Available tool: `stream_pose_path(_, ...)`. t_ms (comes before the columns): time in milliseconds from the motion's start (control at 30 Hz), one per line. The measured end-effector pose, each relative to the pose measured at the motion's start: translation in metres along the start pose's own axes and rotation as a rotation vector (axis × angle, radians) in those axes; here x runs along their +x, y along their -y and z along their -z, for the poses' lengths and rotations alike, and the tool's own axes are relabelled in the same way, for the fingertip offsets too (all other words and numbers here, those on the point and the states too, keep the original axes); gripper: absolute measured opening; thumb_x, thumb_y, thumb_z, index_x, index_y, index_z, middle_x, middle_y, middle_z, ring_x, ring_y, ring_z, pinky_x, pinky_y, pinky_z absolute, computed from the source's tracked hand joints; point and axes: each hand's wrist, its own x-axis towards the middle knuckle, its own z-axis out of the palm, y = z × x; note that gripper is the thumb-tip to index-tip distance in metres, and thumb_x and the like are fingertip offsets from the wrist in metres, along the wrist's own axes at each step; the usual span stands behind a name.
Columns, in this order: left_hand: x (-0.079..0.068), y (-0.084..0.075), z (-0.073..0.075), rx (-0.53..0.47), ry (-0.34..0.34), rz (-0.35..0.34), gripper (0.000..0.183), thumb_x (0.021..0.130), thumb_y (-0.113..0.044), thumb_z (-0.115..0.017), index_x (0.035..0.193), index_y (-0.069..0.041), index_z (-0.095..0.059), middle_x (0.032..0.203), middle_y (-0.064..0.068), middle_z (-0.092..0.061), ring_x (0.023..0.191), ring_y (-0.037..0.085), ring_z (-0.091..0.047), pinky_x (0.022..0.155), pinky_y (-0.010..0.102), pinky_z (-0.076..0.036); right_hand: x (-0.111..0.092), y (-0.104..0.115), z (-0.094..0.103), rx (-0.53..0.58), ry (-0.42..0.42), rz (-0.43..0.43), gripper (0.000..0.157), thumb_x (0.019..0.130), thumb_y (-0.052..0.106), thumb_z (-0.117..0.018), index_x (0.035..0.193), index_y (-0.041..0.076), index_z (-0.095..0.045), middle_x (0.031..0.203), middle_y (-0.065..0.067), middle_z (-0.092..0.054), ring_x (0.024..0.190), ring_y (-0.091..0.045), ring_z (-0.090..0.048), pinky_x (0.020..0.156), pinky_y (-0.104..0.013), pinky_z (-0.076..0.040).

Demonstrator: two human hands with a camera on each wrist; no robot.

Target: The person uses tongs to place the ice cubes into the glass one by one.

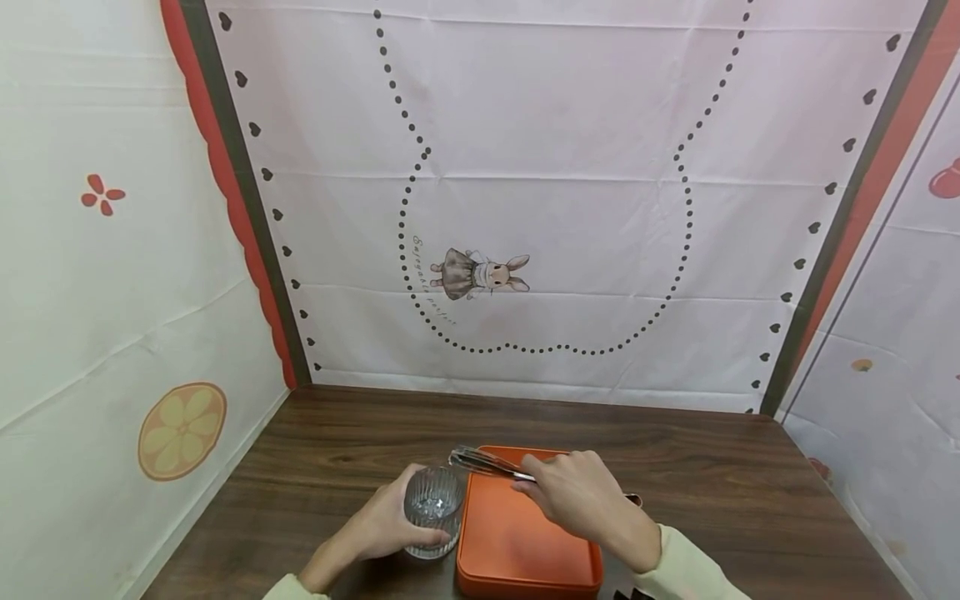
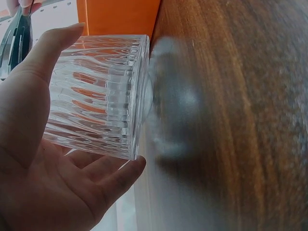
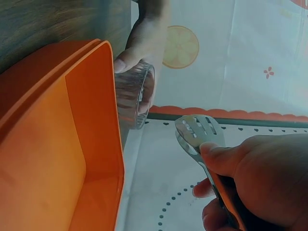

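Note:
A clear ribbed glass point(image 1: 433, 500) stands upright in the grip of my left hand point(image 1: 381, 518); thumb and fingers wrap its side. Its base is right at the wooden tabletop in the left wrist view, where the glass point(image 2: 96, 96) mirrors in the shiny surface. My right hand point(image 1: 581, 496) holds metal tongs point(image 1: 480, 460) over an orange rectangular tray point(image 1: 467, 575). Their slotted heads point(image 3: 197, 130) point left toward the glass and lie close together. The right thumb presses along the upper arm of the tongs, and the palm hides part of the handle.
The orange tray's raised wall point(image 3: 96, 110) stands between the glass and the right forearm. A dark wooden table point(image 1: 360, 425) extends around it. Printed white cloth point(image 1: 555, 208) hangs behind and on both sides. A small dark object point(image 1: 633, 594) shows at the front edge.

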Motion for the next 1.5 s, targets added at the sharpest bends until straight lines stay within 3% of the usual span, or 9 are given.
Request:
stream_pose_path(200,0.000,-0.001,0.001,0.004,0.003,0.008,0.090,0.067,-0.051,-0.088,0.134,-0.011,-0.044,0.109,0.004,-0.065,0.094,0.016,-0.062,0.078,0.033,-0.051,0.003,0.003,-0.002,-0.014,-0.027,0.015,0.029,0.095,0.041,-0.064,0.078,0.020,-0.054,0.047,0.012,-0.030,0.039,-0.007,-0.029,0.039,-0.025,-0.021)
stream_pose_path(567,0.000,-0.002,0.000,0.010,0.019,0.013,0.091,0.067,-0.054,-0.087,0.135,-0.011,-0.043,0.109,0.004,-0.065,0.095,0.016,-0.061,0.077,0.035,-0.051,0.005,0.008,-0.003,0.028,0.044,0.006,0.027,0.097,0.043,-0.061,0.082,0.020,-0.058,0.048,0.012,-0.030,0.039,-0.004,-0.023,0.040,-0.023,-0.019)
stream_pose_path(833,-0.001,-0.004,-0.001,0.034,0.005,0.032,0.096,0.065,-0.055,-0.088,0.138,-0.009,-0.043,0.109,0.005,-0.064,0.096,0.017,-0.061,0.079,0.039,-0.050,0.006,0.010,-0.005,0.009,0.015,0.025,0.028,0.095,0.043,-0.062,0.081,0.020,-0.057,0.048,0.012,-0.029,0.038,-0.004,-0.021,0.040,-0.022,-0.016)
stream_pose_path(1067,-0.002,-0.006,0.000,0.030,0.022,0.044,0.101,0.066,-0.055,-0.087,0.141,-0.006,-0.040,0.113,0.008,-0.064,0.100,0.020,-0.061,0.082,0.044,-0.050,0.006,0.012,-0.005,0.020,0.053,0.018,0.028,0.097,0.045,-0.058,0.083,0.021,-0.058,0.048,0.011,-0.027,0.037,-0.005,-0.020,0.038,-0.022,-0.016)
stream_pose_path(1500,-0.003,-0.006,-0.001,0.029,0.011,0.028,0.097,0.066,-0.054,-0.087,0.139,-0.008,-0.041,0.106,0.004,-0.065,0.093,0.015,-0.061,0.077,0.035,-0.050,0.007,0.016,-0.006,0.057,0.096,0.001,0.028,0.098,0.044,-0.057,0.083,0.020,-0.058,0.049,0.011,-0.029,0.038,-0.006,-0.024,0.039,-0.023,-0.018)
